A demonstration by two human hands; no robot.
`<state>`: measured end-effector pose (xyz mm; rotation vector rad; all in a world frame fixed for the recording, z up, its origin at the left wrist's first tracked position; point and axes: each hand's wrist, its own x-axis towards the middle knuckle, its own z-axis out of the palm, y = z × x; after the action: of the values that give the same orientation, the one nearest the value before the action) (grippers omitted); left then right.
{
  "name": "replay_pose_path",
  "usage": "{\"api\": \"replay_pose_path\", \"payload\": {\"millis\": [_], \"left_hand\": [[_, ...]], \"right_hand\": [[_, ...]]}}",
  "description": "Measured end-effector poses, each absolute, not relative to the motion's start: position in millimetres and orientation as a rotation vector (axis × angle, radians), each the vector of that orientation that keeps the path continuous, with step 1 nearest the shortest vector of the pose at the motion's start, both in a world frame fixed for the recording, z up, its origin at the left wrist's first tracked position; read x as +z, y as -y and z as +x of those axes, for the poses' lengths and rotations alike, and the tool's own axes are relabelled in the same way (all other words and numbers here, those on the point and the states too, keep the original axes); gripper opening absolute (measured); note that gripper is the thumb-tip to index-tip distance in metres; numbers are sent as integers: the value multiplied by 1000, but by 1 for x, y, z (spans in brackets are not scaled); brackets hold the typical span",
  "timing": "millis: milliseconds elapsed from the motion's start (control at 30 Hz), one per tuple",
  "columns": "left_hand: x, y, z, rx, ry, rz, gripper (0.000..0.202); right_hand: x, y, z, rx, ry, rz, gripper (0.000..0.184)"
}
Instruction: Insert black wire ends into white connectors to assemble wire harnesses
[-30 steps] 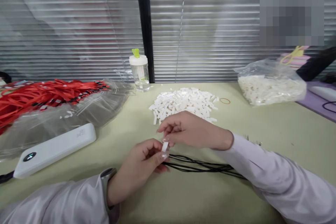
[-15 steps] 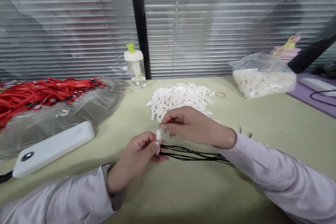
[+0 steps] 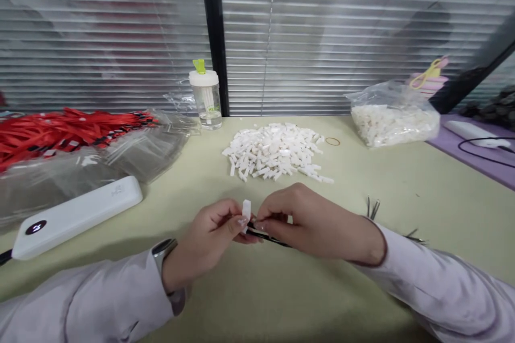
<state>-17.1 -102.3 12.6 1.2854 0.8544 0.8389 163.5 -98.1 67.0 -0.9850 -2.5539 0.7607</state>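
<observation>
Between the thumb and fingers of my left hand [image 3: 213,230] stands a small white plastic piece [image 3: 247,209]. Thin black cords [image 3: 267,237] run from beside it to the right, beneath my right hand [image 3: 311,220]. My right thumb and index finger are pinched on the cords close to the white piece. The palm and wrist hide most of their length. Metal-tipped cord ends [image 3: 374,209] show beyond my right wrist. Behind both hands lies a loose heap of similar white pieces [image 3: 276,150].
A clear bag of white pieces [image 3: 394,123] sits at the back right, near a rubber band [image 3: 332,141]. A lidded jar [image 3: 206,99] stands by the window frame. On the left are red lanyards [image 3: 60,134], clear plastic sleeves [image 3: 137,155] and a white power bank [image 3: 80,217].
My right hand has come down from beside the heap and now pinches the cords next to the white piece. My left hand keeps its hold. The view has shifted slightly.
</observation>
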Motion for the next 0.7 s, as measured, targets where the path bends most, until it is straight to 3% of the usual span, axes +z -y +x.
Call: {"api": "replay_pose_path", "payload": {"millis": [700], "left_hand": [[17, 105, -14, 803, -958, 1386, 16]], "right_hand": [[64, 94, 167, 910, 2547, -898, 20]]}}
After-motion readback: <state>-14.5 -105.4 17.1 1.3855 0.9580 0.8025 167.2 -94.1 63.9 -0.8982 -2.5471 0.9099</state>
